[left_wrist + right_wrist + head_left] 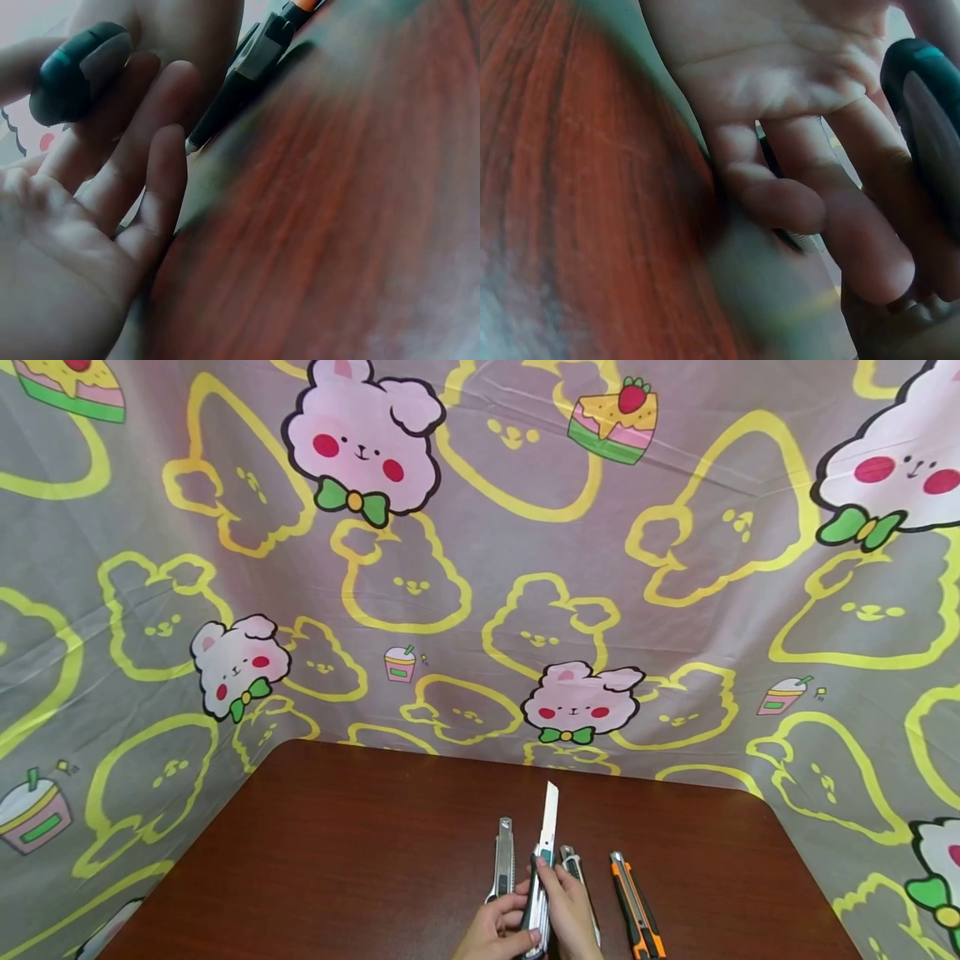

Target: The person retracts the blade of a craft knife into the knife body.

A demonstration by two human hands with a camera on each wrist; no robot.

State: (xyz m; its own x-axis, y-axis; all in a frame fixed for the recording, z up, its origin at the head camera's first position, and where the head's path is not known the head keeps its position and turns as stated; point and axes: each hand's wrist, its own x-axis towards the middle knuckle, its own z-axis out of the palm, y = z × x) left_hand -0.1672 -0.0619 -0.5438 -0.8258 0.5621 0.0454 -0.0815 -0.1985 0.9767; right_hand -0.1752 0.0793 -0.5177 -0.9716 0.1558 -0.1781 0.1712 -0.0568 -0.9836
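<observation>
Both hands hold a box cutter (537,906) above the table, its long blade (551,810) extended and pointing away from me. My left hand (491,935) grips the handle's lower part, thumb across it. On the upper handle, near the teal part, lies the thumb of my right hand (572,914). In the left wrist view the dark rounded handle end (81,71) sticks out by the left fingers (166,169). The right wrist view shows the same handle end (930,127) beside the right fingers (870,247).
A silver box cutter (505,856) lies left of the hands. Another, grey and dark (572,864), is partly hidden behind the right hand. An orange and black box cutter (633,906) lies further right. Patterned cloth (465,568) surrounds the brown table (337,852).
</observation>
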